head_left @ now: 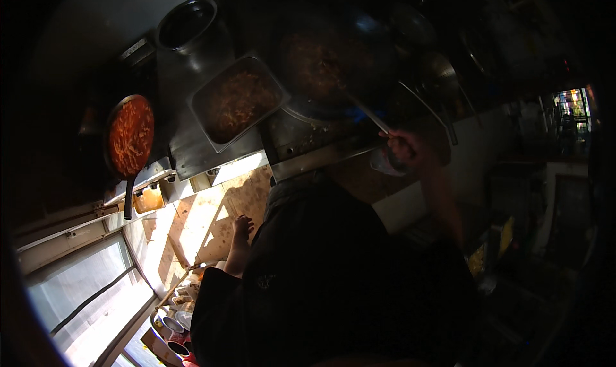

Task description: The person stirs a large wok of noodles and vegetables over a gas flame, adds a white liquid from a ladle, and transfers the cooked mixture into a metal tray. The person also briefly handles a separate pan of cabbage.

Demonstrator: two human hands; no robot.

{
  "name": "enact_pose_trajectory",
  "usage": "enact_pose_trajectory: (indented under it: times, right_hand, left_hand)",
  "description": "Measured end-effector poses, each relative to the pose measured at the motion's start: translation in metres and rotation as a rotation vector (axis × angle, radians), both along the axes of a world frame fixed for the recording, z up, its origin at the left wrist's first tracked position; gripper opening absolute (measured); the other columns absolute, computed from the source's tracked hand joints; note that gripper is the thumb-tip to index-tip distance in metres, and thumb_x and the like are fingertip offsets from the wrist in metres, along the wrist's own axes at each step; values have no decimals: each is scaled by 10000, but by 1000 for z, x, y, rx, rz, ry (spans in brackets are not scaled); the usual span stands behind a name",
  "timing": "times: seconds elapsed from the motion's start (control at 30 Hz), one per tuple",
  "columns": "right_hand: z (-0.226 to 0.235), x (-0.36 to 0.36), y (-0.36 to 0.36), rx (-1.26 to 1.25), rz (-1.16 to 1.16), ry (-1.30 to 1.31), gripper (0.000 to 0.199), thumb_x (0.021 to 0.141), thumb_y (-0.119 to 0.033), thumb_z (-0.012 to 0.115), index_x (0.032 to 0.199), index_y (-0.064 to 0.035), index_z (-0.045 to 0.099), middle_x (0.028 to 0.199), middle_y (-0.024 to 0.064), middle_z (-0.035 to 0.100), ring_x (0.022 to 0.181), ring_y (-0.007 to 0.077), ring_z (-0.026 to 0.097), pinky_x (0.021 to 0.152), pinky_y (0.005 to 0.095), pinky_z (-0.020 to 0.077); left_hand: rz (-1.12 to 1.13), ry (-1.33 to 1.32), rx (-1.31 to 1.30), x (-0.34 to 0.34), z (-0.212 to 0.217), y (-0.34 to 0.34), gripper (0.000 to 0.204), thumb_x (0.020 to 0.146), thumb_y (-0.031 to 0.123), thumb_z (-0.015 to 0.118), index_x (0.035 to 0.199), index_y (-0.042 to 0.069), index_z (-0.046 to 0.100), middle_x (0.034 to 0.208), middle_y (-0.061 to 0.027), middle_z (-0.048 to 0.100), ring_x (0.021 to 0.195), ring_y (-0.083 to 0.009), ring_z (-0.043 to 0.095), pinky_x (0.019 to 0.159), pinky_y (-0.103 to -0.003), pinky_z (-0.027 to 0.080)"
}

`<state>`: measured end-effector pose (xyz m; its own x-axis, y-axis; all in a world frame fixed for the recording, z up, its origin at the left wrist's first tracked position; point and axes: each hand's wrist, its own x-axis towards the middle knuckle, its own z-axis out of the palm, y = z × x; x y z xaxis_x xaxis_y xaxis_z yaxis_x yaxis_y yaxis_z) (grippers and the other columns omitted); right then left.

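Your right hand (401,150) is clamped on the long metal handle of a ladle (367,112) that reaches into the wide dark wok (327,65). Your left hand (242,227) hangs loosely open above the wooden bench (205,219). Left of the wok sit a rectangular steel tray (239,102) and a round pan of red sauce (130,136).

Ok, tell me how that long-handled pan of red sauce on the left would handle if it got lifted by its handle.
The pan looks filled almost to its rim with red sauce, so it is probably heavy for its size. Lifted by the long dark handle alone, it would likely dip at the far side. The sauce could well slop over if tilted. Neither the left hand nor the right hand is near it.
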<state>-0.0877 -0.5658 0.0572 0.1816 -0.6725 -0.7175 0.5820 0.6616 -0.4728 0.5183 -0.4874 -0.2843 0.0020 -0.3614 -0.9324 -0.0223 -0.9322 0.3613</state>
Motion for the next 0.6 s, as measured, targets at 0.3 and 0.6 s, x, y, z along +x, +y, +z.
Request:
enact_pose_trajectory:
  times: [0.3,0.6]
  right_hand:
    - [14,1,11,-75,-61,-154,303,984,-211,516,1206,-6,533,607,-61,373,418,13,306,358,168,242]
    - [35,1,1,-72,-68,27,305,977,-236,530,1199,-29,550,636,-64,419,417,14,305,363,171,241]
  left_hand:
    - [156,-175,-135,-11,25,-50,356,962,97,451,1312,86,510,998,-127,670,725,-204,629,591,-330,513]
    - [176,53,-28,-10,22,-12,345,987,178,355,1297,99,487,1103,-108,604,812,-229,605,599,-346,472]
